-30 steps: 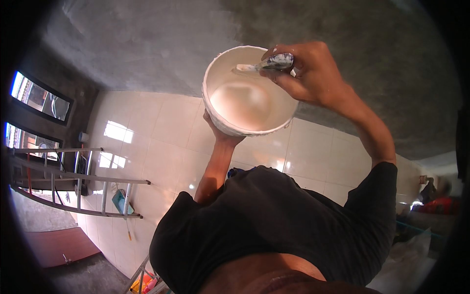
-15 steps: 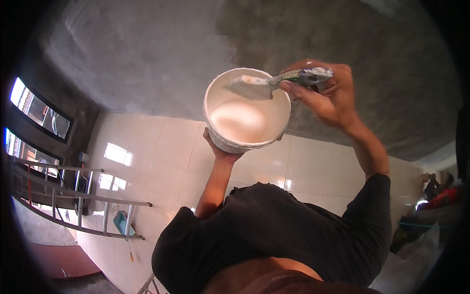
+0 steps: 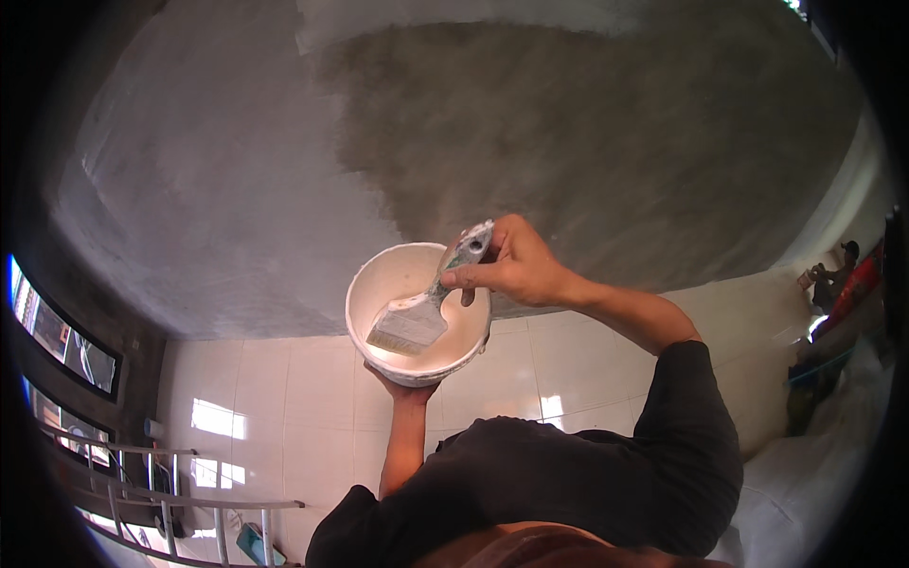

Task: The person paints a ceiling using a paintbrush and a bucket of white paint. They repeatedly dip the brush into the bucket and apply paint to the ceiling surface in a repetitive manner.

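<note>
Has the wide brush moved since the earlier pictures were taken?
Yes. Judged against the standing ladder, the wide brush in the right hand has moved to the left in the view.

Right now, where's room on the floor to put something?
Shiny cream tiled floor looks bare between the silver metal ladder and the left hand holding the round white bucket, up to the grey wall. It's crowded around the ladder and teal tray, and at far right, by the pale plastic-looking heap.

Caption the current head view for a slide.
Left hand holding a round white bucket, right hand gripping a wide, paint-smeared flat brush at its opening, before a patchy grey wall.
</note>
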### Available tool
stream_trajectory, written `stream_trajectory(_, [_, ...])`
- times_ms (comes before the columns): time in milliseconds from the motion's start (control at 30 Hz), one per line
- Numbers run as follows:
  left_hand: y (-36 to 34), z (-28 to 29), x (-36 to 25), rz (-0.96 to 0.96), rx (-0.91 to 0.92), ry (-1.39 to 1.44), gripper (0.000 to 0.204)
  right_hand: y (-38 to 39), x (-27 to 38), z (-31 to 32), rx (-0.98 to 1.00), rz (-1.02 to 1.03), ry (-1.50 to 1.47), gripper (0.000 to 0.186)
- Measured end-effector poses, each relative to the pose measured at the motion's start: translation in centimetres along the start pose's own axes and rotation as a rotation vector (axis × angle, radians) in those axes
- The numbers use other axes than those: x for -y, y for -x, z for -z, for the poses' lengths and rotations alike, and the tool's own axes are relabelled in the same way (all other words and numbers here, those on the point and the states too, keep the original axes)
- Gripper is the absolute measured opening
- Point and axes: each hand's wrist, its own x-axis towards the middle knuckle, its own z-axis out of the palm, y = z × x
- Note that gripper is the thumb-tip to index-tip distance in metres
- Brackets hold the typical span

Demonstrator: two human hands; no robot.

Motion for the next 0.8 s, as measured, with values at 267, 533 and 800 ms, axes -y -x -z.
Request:
stream_trajectory(267, [0.2, -2.6, -0.2, 0.126, 0.035, 0.122, 0.09, -0.4, -1.8, 0.5, -0.138, 0.637, 0.671, 0.022])
stream_trajectory(533, [-0.5, 1.6, 1.0, 0.141, 0.173, 0.168, 0.096, 1.7, 0.2, 1.0, -0.203, 0.568, 0.649, 0.021])
stream_trajectory(800, [0.1, 2.2, 0.4, 0.083, 0.049, 0.088, 0.069, 1.5, -0.6, -0.5, -0.046, 0.006, 0.117, 0.025])
